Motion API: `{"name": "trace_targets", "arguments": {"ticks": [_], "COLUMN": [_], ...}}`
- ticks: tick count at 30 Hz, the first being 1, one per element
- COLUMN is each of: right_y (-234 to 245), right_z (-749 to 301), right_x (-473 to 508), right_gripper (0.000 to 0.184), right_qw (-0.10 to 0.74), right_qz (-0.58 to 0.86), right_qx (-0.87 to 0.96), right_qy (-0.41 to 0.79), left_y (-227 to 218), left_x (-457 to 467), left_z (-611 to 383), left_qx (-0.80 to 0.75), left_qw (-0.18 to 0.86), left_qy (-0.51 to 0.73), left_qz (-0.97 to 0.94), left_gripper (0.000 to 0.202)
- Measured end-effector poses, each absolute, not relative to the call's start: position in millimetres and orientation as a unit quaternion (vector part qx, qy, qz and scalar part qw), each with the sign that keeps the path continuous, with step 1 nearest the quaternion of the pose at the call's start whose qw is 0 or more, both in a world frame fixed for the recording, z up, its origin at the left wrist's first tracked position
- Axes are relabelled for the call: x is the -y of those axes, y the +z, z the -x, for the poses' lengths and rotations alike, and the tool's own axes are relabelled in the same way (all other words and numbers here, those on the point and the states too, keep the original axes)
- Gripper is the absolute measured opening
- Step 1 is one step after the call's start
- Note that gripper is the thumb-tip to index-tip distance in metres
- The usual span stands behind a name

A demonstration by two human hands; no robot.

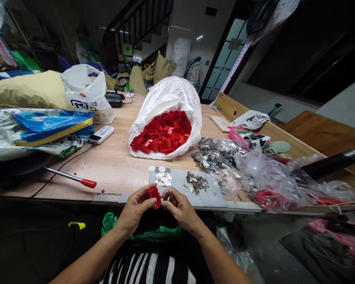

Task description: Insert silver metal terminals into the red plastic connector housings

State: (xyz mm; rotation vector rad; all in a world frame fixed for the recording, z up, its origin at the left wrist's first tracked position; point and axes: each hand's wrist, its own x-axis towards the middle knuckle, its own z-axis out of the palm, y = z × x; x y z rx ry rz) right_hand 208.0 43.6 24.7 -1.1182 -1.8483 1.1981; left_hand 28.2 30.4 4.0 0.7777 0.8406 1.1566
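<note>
Red plastic block (154,196), angular and partly hidden by fingers, is pinched in the left hand (133,209), whose thumb and fingertips close on it just above the near edge of the worktop (112,169). The right hand (180,209) is curled and half closed right beside it. Its fingertips meet at the block's side, but whether they grip the block or some small item of their own is too hard to make out. Just beyond the hands, on a grey board (215,193), lie a heap of small metal pieces (197,182) and a flatter patch of silvery bits (163,179). Clear plastic bags of metal parts (215,163) sit toward the worktop's right edge. Mid-worktop, a white sack (165,94) lies on its side, its mouth full of red plastic pieces (162,132). Nearer the left edge are a white remote-like device (101,134) and a red-handled steel rod (73,177).
</note>
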Motion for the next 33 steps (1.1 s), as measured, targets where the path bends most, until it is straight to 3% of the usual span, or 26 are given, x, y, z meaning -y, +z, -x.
{"name": "trace_targets", "arguments": {"ticks": [7, 14, 33], "right_y": [23, 6, -2], "right_z": [-218, -215, -212], "right_x": [-41, -44, -52], "right_gripper": [0.026, 0.022, 0.017], "right_qw": [0.290, 0.250, 0.221], "right_qz": [0.451, 0.493, 0.478], "right_qx": [0.765, 0.784, 0.803], "right_qy": [0.357, 0.282, 0.280], "left_y": [-8, -23, -19], "left_x": [-38, -55, -62], "left_z": [-20, -11, -9], "left_qx": [-0.385, -0.450, -0.455], "left_qw": [0.611, 0.456, 0.434], "left_qy": [0.508, 0.430, 0.400], "left_qz": [-0.469, -0.637, -0.667], "left_gripper": [0.037, 0.034, 0.036]}}
